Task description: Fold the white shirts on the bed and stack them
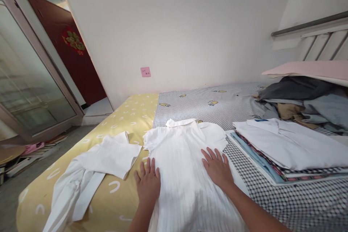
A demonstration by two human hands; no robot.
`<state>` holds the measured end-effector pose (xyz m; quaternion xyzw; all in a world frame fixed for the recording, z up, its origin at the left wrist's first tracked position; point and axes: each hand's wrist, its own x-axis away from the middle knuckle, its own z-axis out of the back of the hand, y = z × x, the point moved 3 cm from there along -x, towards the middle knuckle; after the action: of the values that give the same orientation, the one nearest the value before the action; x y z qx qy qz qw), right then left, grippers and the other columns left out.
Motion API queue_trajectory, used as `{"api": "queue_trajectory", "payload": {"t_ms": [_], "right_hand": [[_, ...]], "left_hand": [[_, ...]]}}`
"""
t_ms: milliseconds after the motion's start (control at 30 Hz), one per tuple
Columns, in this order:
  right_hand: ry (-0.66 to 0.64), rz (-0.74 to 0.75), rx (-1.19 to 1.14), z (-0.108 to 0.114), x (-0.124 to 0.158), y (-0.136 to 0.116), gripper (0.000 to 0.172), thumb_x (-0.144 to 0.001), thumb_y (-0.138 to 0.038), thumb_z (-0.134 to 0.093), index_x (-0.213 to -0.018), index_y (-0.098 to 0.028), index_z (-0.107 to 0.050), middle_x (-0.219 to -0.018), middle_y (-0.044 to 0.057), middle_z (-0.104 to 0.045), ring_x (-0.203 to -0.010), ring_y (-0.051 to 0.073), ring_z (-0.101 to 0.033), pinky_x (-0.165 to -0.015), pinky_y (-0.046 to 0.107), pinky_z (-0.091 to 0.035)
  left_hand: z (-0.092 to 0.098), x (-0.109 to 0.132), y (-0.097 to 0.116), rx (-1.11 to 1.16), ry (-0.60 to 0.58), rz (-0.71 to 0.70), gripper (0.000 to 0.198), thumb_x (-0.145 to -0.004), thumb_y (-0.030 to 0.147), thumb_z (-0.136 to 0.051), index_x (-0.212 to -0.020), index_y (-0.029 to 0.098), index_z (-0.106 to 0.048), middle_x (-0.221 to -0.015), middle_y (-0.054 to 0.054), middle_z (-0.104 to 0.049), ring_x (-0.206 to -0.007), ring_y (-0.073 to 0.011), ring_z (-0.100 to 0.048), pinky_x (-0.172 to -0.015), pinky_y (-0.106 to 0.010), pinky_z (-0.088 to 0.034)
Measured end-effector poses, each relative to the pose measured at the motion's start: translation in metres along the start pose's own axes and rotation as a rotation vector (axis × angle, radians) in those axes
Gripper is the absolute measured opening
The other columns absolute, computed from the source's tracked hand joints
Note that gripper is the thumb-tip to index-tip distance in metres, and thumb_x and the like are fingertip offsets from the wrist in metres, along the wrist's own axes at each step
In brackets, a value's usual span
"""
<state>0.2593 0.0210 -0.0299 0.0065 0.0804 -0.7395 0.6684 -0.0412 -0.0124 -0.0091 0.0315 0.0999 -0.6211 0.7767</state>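
A white pleated garment with a collar lies spread flat on the bed, collar toward the wall. My left hand rests flat on its left edge, fingers stretched out. My right hand lies flat on its right side, fingers spread. Neither hand holds anything. A second white garment lies crumpled to the left on the yellow sheet.
A stack of folded clothes topped by a white shirt sits at the right on the checked sheet. Behind it is a loose pile of grey and tan clothes. The bed's left edge drops to the floor, with books there.
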Motion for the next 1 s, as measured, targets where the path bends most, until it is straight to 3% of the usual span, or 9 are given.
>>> {"api": "queue_trajectory", "payload": {"t_ms": [567, 800, 933, 1000], "right_hand": [[-0.004, -0.004, 0.011, 0.003, -0.001, 0.000, 0.056, -0.104, -0.046, -0.027, -0.155, -0.034, -0.046, -0.167, -0.002, -0.035, -0.156, 0.030, -0.022, -0.125, 0.056, -0.011], [0.005, -0.005, 0.025, 0.002, -0.001, -0.001, 0.054, -0.104, -0.045, -0.028, -0.153, -0.033, -0.048, -0.166, -0.003, -0.035, -0.156, 0.030, -0.024, -0.125, 0.057, -0.013], [0.028, -0.004, 0.057, 0.001, 0.000, -0.003, 0.053, -0.105, -0.043, -0.028, -0.154, -0.034, -0.047, -0.167, -0.002, -0.032, -0.156, 0.033, -0.023, -0.125, 0.065, -0.006], [0.085, 0.068, 0.067, 0.004, -0.001, -0.010, 0.052, -0.104, -0.030, -0.032, -0.154, -0.034, -0.047, -0.169, -0.002, -0.027, -0.157, 0.034, -0.018, -0.125, 0.067, 0.001]], "left_hand": [[-0.004, 0.002, 0.000, -0.033, 0.041, 0.007, 0.055, -0.103, 0.033, -0.025, -0.156, 0.027, -0.039, -0.165, -0.001, -0.033, -0.154, -0.0331, -0.030, -0.124, -0.060, -0.026], [-0.009, 0.001, -0.001, -0.040, 0.046, 0.003, 0.055, -0.103, 0.033, -0.024, -0.157, 0.027, -0.035, -0.166, -0.001, -0.027, -0.155, -0.0328, -0.028, -0.125, -0.062, -0.023], [-0.012, -0.001, -0.001, -0.040, 0.055, 0.008, 0.055, -0.103, 0.032, -0.025, -0.156, 0.028, -0.036, -0.166, -0.001, -0.028, -0.154, -0.0337, -0.029, -0.124, -0.064, -0.023], [-0.013, -0.001, -0.002, -0.041, 0.054, 0.010, 0.055, -0.102, 0.032, -0.026, -0.156, 0.028, -0.037, -0.166, -0.001, -0.029, -0.154, -0.0340, -0.028, -0.124, -0.064, -0.023]]}}
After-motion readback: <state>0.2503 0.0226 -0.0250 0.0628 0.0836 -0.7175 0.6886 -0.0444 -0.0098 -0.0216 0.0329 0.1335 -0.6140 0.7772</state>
